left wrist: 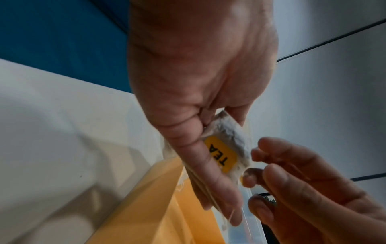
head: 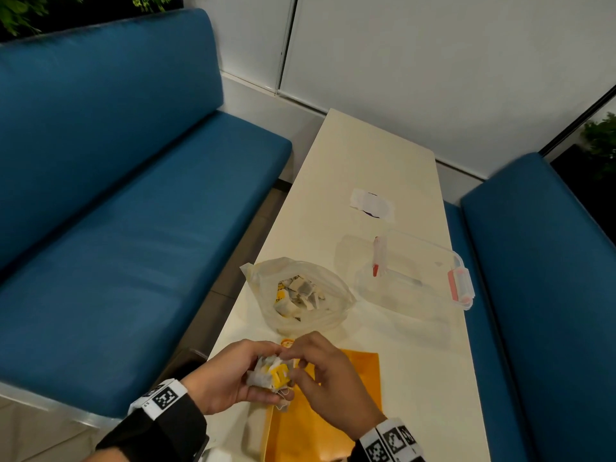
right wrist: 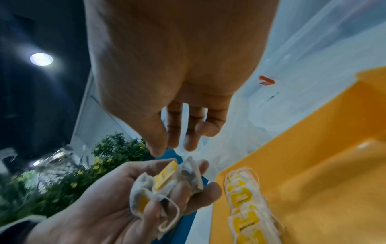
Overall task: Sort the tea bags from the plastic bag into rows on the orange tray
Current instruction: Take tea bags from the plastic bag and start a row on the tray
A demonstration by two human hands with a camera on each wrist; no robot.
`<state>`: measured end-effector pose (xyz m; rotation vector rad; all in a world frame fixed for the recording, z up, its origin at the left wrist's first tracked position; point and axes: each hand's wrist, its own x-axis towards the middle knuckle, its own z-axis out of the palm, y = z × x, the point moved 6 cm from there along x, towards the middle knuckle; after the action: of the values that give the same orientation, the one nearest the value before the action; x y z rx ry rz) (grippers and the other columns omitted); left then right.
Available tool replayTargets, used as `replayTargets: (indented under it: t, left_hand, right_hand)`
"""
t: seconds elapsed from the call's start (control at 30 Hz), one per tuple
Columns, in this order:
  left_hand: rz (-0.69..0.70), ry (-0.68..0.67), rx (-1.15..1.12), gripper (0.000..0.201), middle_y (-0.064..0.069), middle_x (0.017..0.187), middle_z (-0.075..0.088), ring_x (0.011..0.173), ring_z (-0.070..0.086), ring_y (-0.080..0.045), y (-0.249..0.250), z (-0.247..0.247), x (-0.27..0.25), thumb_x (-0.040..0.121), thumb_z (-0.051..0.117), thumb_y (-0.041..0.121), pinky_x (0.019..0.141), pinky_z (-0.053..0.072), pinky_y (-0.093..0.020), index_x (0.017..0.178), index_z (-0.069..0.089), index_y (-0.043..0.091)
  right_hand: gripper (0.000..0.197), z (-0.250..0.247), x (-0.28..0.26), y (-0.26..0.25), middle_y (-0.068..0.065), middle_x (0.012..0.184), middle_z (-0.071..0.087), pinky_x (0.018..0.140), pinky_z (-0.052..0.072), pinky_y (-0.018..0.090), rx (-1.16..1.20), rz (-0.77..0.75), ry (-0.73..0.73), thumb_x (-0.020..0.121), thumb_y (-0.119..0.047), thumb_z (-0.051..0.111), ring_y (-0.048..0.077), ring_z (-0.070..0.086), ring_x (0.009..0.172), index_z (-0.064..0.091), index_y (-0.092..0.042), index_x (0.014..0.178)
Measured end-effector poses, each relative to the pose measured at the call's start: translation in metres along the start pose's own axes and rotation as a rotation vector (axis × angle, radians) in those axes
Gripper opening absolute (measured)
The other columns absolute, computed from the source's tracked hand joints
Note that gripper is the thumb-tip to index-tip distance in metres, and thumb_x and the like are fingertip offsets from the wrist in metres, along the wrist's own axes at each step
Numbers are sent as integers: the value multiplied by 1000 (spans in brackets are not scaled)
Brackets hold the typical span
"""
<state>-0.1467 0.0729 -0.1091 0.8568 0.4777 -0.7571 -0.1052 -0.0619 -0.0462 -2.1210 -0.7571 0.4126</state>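
My left hand (head: 226,371) cups a crumpled bunch of tea bags (head: 271,375) with yellow tags, just above the near left corner of the orange tray (head: 346,415). In the left wrist view the thumb of the left hand (left wrist: 198,82) presses on a bag with a yellow "TEA" tag (left wrist: 221,155). My right hand (head: 330,378) reaches its fingertips to the top of the bunch; the right wrist view shows the right hand (right wrist: 177,66) with thumb and fingers apart above the bunch (right wrist: 167,184), nothing between them. A row of tea bags (right wrist: 244,206) lies on the tray (right wrist: 313,165). The plastic bag (head: 333,295) holds more tea bags (head: 296,295).
A clear plastic box (head: 413,281) with pink clips sits right of the bag on the long cream table (head: 366,155). Farther back lies a white paper with a dark disc (head: 373,203). Blue benches (head: 116,195) flank the table on both sides.
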Motion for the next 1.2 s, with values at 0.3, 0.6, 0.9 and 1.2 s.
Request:
replayTargets:
  t: [0.3, 0.6, 0.9, 1.2]
  left_hand:
    - [3, 9, 65, 35, -29, 114, 70, 102, 71, -46, 1, 3, 2, 105, 49, 21, 87, 61, -46, 123, 68, -2]
    - [-16, 26, 37, 33, -27, 105, 70, 92, 72, -43, 0, -1, 3, 100, 57, 19, 78, 65, -44, 126, 65, -1]
    - [-42, 42, -19, 39, -35, 122, 66, 100, 70, -44, -3, -8, 5, 100, 60, 24, 78, 64, -44, 131, 61, 0]
    - [-26, 105, 12, 34, -29, 115, 72, 99, 73, -41, -2, -21, -1, 102, 57, 23, 86, 60, -46, 128, 65, 3]
  right_hand:
    - [42, 15, 1, 0, -20, 118, 49, 88, 36, 10, -257, -59, -209, 92, -18, 61, 2, 42, 109, 61, -39, 128]
    - [12, 7, 0, 5, -17, 104, 50, 82, 46, 18, -224, -32, -112, 89, -27, 69, 1, 52, 96, 64, -30, 99]
    - [12, -18, -4, 16, -13, 86, 60, 68, 46, 18, -174, 134, -32, 86, -28, 75, 5, 58, 77, 63, -26, 84]
    - [16, -41, -17, 37, 17, 67, 70, 55, 46, 19, 247, 436, 109, 80, -7, 80, 11, 63, 56, 65, 0, 83]
